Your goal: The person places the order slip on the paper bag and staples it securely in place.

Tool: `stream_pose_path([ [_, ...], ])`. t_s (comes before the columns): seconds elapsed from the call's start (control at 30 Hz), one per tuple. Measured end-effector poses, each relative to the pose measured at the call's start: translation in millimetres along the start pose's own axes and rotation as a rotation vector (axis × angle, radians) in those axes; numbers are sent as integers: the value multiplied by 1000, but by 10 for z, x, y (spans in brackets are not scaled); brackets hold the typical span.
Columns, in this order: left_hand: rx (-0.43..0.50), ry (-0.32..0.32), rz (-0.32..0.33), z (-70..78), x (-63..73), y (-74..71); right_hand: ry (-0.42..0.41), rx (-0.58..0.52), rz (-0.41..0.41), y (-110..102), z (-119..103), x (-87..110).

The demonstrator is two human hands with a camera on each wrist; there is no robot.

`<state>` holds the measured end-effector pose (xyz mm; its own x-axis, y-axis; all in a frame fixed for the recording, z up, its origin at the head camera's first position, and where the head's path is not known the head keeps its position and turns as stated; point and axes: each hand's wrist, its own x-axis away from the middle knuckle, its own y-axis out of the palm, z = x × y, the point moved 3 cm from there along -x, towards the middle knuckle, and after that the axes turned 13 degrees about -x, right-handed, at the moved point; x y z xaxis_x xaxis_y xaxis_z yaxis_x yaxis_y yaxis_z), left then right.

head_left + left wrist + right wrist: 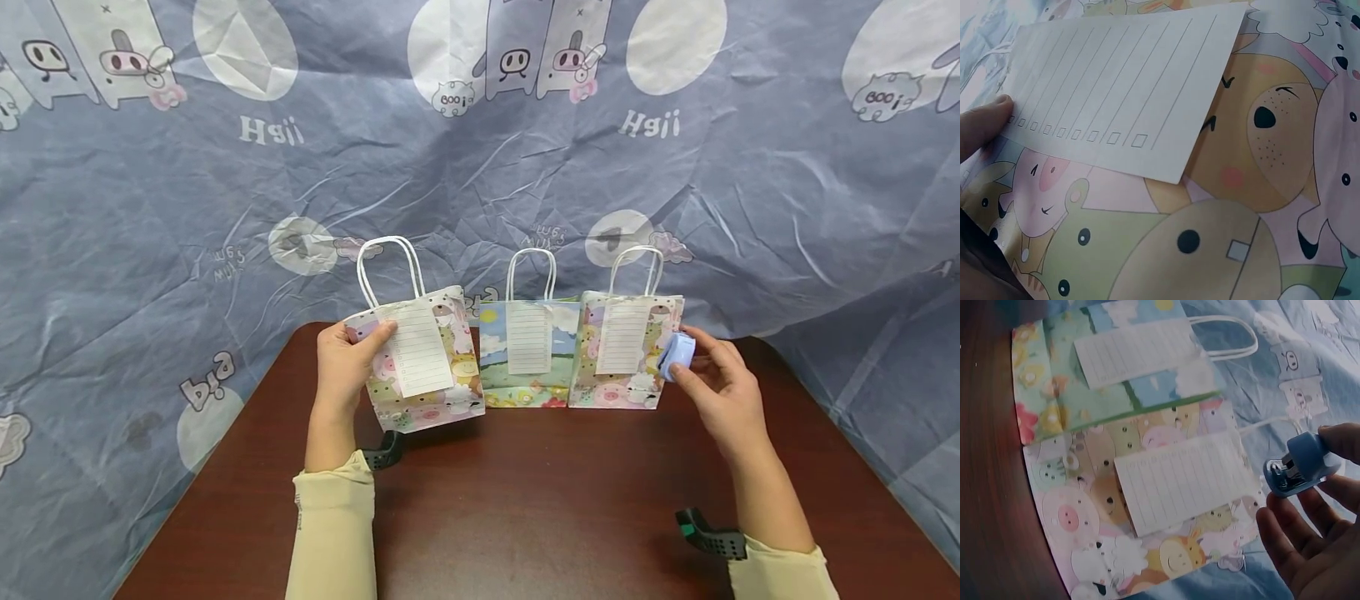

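Note:
At the left, my left hand (341, 375) pinches the upper left edge of a paper gift bag (467, 367) printed with cartoon animals. The bag leans, its white handles upright. A white lined checklist sheet (420, 354) hangs on its front under the thumb; the left wrist view shows small boxes along the lines of this sheet (1116, 87). My right hand (726, 400) holds a small light-blue stapler (677, 357) between thumb and fingers. In the right wrist view the mouth of the stapler (1307, 459) points toward the bags, with nothing seen in it.
Two more gift bags stand in a row at the back of the brown table (540, 500): a meadow-print bag (492, 358) in the middle and an animal-print bag (611, 393) at the right. Each bears a similar lined sheet. A blue-grey printed cloth (465, 167) hangs behind.

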<state>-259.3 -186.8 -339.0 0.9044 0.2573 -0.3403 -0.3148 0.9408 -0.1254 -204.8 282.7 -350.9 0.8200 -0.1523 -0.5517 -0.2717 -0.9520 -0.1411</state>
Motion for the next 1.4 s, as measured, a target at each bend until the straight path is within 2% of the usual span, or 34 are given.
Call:
stream_pose_path([
  [0.13, -14, -15, 32, -52, -19, -73, 47, 88, -49, -82, 95, -12],
  [0.33, -52, -37, 110, -160, -66, -137, 212, 219, -207, -223, 267, -13],
  [0.47, -70, -65, 146, -248, -94, -132, 310, 274, -306, -293, 400, 16],
  [0.6, -67, -84, 150, -342, -113, -87, 372, 318, -350, -361, 538, 41],
  [0.93, -129, -83, 143, -473, -154, 0, 561, 302, -412, -562, 889, 118],
  [1.17, -136, -110, 128, -535, -170, 51, 616, 307, -410, -605, 1132, 174],
  [1.4, -154, -123, 122, -607, -167, 73, 637, 345, -382, -620, 1226, 203],
])
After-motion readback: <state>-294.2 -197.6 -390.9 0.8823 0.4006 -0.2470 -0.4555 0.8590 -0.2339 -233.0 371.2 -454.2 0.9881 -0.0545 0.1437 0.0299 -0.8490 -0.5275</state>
